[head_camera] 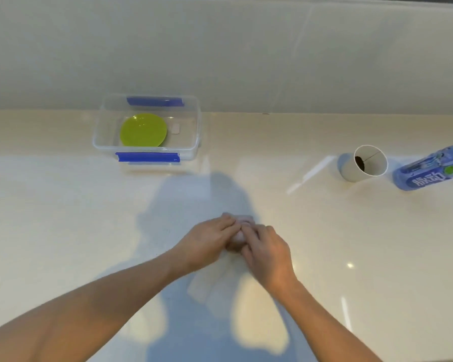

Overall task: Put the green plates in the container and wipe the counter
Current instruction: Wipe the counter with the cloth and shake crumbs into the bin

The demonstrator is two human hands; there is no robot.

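Bunching a pale cloth [242,231] on the counter [63,218], we had our left hand [207,244] and right hand [268,253] pinching it together. Green plate [143,130] sat inside the container [147,128] already.

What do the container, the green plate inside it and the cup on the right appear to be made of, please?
The container looks like clear hard plastic: see-through walls, blue clip latches. The green plate seems smooth plastic, uniformly coloured with a slight sheen. The cup is probably paper: thin matte white wall with a visible seam.
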